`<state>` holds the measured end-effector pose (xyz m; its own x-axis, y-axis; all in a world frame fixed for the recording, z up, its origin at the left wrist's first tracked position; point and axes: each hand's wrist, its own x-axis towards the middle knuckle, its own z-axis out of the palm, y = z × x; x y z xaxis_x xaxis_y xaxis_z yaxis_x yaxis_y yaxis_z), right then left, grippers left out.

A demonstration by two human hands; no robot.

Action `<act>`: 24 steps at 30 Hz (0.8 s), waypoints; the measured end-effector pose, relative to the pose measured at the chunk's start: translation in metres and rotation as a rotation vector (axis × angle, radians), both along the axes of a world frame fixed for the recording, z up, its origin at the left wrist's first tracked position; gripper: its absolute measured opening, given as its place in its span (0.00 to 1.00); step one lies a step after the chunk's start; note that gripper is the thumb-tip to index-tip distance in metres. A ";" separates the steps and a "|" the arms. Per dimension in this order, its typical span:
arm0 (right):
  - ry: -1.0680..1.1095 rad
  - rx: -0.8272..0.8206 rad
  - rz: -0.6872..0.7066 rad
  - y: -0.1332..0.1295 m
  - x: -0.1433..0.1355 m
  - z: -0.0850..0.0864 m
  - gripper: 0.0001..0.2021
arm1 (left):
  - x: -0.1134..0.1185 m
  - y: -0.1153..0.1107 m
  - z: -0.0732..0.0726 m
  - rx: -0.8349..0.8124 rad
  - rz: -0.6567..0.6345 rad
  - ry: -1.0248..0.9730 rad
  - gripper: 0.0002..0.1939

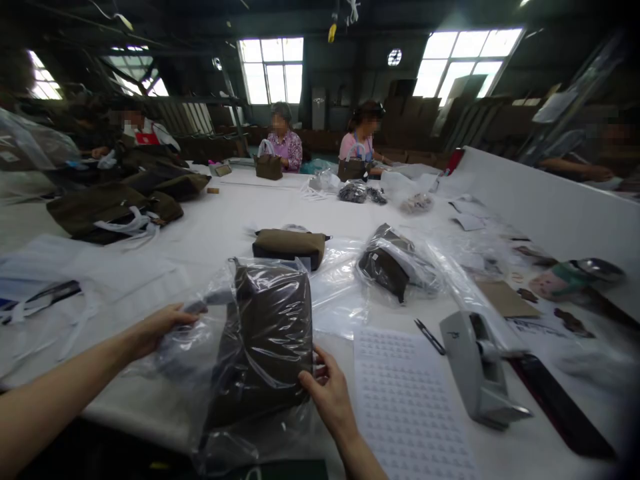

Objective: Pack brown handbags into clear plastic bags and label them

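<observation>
A dark olive bag [273,327] in a clear plastic sleeve lies at the table's near edge, in front of me. My right hand [327,387] grips its right side, thumb on top and fingers around the edge. On the left, my left hand [163,330] pinches the loose part of the clear plastic sleeve [195,347], away from the bag's body. Just beyond stands another olive bag [290,247] without wrapping. To its right, a wrapped bag [387,260] rests on clear plastic.
Right of my hand lie a sheet of printed labels [405,400], small thread snips [429,336] and a grey tape dispenser [475,373]. Larger olive bags [115,210] are piled at the left. Co-workers sit across the table; a white partition [550,193] rises at the right.
</observation>
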<state>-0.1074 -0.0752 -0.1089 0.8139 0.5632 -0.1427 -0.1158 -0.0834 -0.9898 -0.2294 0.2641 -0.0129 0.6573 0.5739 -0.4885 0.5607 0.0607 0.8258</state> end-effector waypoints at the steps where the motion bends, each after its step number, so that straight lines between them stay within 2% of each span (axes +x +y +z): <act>1: -0.007 -0.036 0.012 -0.004 0.001 -0.002 0.27 | -0.003 -0.006 -0.009 -0.100 0.013 0.013 0.21; 3: -0.010 -0.085 0.032 -0.009 0.006 -0.005 0.26 | -0.009 -0.017 -0.024 -0.289 0.063 0.035 0.22; 4: -0.009 -0.100 0.039 -0.011 0.010 -0.005 0.26 | -0.011 -0.021 -0.030 -0.312 0.082 0.038 0.22; 9: -0.042 -0.144 0.119 -0.004 0.039 0.007 0.25 | -0.025 -0.030 -0.049 -0.357 0.152 -0.001 0.24; 16: -0.107 -0.209 0.156 0.010 0.059 0.025 0.23 | -0.057 -0.035 -0.080 -0.499 0.109 -0.041 0.23; 20: -0.251 -0.281 0.170 0.019 0.060 0.037 0.19 | -0.068 -0.030 -0.100 -0.572 0.134 -0.068 0.22; 24: -0.438 -0.278 0.154 0.049 0.069 0.056 0.12 | -0.068 -0.028 -0.114 -0.584 0.164 -0.072 0.23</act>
<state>-0.0388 -0.0263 -0.0532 0.7418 0.6699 0.0314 0.3373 -0.3321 -0.8809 -0.2974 0.2360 -0.1268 0.6260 0.3210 -0.7107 0.4495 0.5961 0.6653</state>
